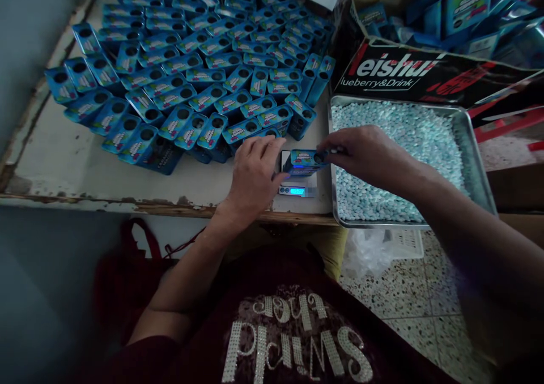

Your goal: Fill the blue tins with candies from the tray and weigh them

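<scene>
A blue tin (302, 160) with a dark round hole in its top stands on a small digital scale (293, 191) with a lit blue display. My left hand (257, 166) is to the left of the tin, fingers stretched and thumb apart, with its thumb tip close to the tin's side; I cannot tell if they touch. Over the right end of the tin, by the hole, my right hand (361, 150) has its fingers pinched together. What they hold is too small to make out. Beneath that hand, a metal tray (335, 203) is filled with small pale-blue and white candies (408, 146).
Many similar blue tins (204, 72) stand packed together across the left and back of the table (204, 188). An open black carton (395, 78) behind the tray holds more blue packs. A plastic bag (369, 254) and white basket (406, 243) are below the table.
</scene>
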The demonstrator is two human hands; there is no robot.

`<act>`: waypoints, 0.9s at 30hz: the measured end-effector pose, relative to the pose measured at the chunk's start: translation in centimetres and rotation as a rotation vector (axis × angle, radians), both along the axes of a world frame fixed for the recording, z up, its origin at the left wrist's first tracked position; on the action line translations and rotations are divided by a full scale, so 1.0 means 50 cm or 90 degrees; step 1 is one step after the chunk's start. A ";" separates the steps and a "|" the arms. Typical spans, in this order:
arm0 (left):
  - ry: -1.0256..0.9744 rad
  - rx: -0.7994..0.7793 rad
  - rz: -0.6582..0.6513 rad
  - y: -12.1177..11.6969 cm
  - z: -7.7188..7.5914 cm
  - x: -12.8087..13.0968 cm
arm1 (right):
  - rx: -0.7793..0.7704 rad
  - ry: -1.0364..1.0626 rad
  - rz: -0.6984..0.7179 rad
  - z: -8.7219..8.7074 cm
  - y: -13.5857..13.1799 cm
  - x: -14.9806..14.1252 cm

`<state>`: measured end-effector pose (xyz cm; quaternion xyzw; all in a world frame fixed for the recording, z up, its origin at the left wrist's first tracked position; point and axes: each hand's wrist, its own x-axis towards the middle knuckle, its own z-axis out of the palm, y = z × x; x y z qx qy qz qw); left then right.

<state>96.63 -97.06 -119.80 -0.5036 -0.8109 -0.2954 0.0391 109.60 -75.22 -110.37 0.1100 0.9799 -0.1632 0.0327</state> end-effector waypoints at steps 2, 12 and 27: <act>-0.007 -0.001 -0.001 -0.002 -0.001 -0.001 | 0.013 -0.010 -0.010 -0.004 0.001 -0.001; -0.007 0.002 0.013 -0.006 0.009 0.004 | -0.025 -0.009 -0.111 0.012 -0.009 0.000; 0.049 -0.033 0.007 0.017 0.028 0.033 | -0.031 0.083 -0.090 0.007 -0.003 0.030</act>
